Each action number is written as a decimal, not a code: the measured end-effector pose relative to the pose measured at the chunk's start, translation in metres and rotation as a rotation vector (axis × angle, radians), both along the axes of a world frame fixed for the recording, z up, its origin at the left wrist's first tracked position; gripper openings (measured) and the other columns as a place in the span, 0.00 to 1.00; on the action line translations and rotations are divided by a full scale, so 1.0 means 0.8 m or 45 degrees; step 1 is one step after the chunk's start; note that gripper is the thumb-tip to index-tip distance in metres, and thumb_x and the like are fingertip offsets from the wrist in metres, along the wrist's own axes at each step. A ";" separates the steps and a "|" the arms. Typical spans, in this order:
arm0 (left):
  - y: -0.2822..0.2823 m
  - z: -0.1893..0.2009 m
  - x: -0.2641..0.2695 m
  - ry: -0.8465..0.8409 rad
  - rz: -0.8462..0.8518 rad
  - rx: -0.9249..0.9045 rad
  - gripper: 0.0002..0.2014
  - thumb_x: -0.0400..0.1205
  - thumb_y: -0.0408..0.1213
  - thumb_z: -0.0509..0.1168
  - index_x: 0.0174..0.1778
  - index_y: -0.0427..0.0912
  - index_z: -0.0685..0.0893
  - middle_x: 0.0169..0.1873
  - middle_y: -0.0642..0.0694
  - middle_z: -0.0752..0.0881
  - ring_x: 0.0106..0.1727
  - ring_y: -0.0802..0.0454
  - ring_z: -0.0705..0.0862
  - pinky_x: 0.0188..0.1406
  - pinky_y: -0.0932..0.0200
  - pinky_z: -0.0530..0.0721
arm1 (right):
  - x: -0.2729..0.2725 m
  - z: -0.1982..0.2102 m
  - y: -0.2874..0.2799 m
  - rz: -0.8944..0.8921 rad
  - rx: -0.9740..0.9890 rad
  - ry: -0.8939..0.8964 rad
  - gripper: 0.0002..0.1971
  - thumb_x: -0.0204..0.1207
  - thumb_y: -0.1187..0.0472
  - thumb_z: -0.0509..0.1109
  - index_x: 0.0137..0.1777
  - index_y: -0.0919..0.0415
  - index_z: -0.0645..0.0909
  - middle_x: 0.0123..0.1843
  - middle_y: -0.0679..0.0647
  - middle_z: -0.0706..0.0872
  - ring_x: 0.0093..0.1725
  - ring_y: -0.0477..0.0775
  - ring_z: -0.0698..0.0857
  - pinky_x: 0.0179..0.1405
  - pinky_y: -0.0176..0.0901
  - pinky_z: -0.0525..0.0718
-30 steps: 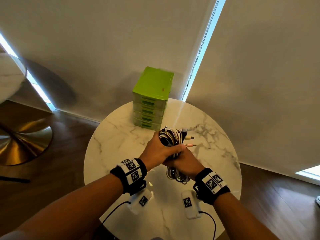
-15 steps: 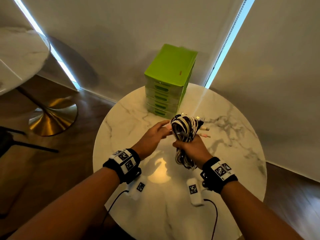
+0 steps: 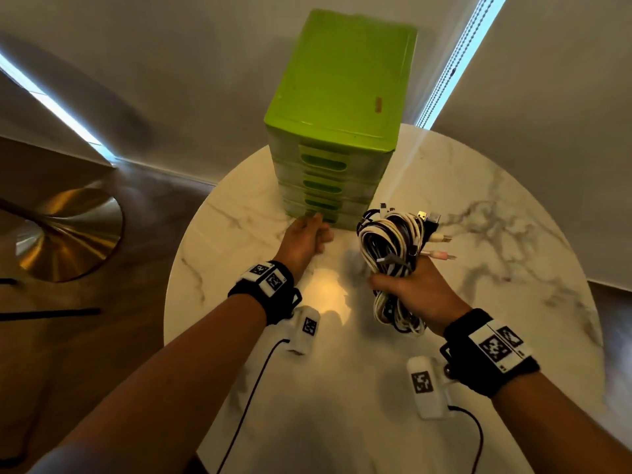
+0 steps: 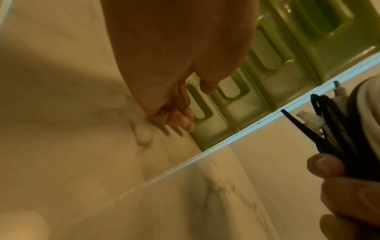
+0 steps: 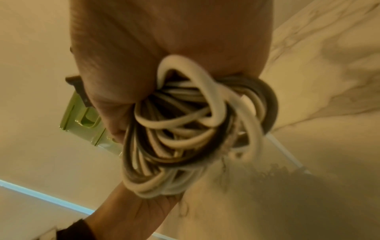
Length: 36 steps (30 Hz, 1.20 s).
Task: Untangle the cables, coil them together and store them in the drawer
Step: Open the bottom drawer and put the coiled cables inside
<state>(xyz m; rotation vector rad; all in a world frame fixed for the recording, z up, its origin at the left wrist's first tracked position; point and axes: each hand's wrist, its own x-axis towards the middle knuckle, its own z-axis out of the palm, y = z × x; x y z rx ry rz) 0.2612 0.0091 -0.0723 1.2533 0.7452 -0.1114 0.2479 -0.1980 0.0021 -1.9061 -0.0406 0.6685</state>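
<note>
Left hand (image 3: pixel 305 241) moved to bottom drawer (image 4: pixel 202 112) (fingertips: wrist view only).

Left hand (image 4: pixel 172 68) with curled fingertips (image 4: pixel 180 121) at the lowest drawer's handle slot (image 4: pixel 198 104), green drawer unit (image 4: pixel 287 53) on marble table (image 4: pixel 102 162), right hand (image 4: pixel 347 191) gripping cable bundle (image 4: pixel 349 129) at right.

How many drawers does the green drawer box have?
4, stacked one above another in the green drawer box at the table's far edge. The left hand is at the lowest one, partly hiding it.
</note>
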 end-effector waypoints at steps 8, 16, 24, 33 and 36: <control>0.002 -0.009 -0.019 0.010 0.034 -0.131 0.12 0.91 0.42 0.61 0.51 0.38 0.84 0.39 0.45 0.89 0.39 0.53 0.85 0.35 0.60 0.77 | -0.018 0.004 0.014 -0.002 0.000 0.041 0.12 0.68 0.64 0.80 0.51 0.51 0.88 0.40 0.43 0.91 0.49 0.50 0.89 0.53 0.49 0.85; -0.003 0.000 -0.136 0.076 0.022 -0.236 0.15 0.92 0.41 0.57 0.51 0.41 0.88 0.41 0.42 0.90 0.39 0.50 0.85 0.36 0.58 0.75 | -0.065 0.027 0.034 0.034 -0.010 0.151 0.12 0.72 0.69 0.77 0.54 0.58 0.86 0.36 0.46 0.90 0.33 0.39 0.90 0.33 0.33 0.83; -0.020 0.006 -0.203 0.132 0.043 -0.270 0.15 0.92 0.41 0.57 0.53 0.39 0.87 0.41 0.40 0.88 0.34 0.53 0.84 0.33 0.62 0.74 | -0.102 0.031 0.052 0.061 -0.084 0.172 0.15 0.67 0.66 0.79 0.51 0.49 0.87 0.48 0.49 0.91 0.43 0.44 0.90 0.38 0.31 0.84; 0.010 0.020 -0.215 0.237 -0.117 -0.065 0.13 0.90 0.40 0.61 0.48 0.37 0.86 0.39 0.39 0.89 0.31 0.48 0.83 0.30 0.59 0.77 | -0.069 0.025 0.097 -0.021 -0.287 0.278 0.11 0.62 0.57 0.79 0.43 0.60 0.89 0.44 0.61 0.92 0.47 0.60 0.91 0.53 0.59 0.92; 0.040 0.018 -0.215 0.158 -0.214 0.453 0.11 0.88 0.46 0.65 0.46 0.43 0.83 0.36 0.49 0.86 0.32 0.53 0.81 0.32 0.67 0.76 | -0.041 0.020 0.128 -0.051 -0.248 0.457 0.12 0.68 0.61 0.79 0.49 0.66 0.88 0.47 0.65 0.92 0.48 0.64 0.92 0.54 0.60 0.91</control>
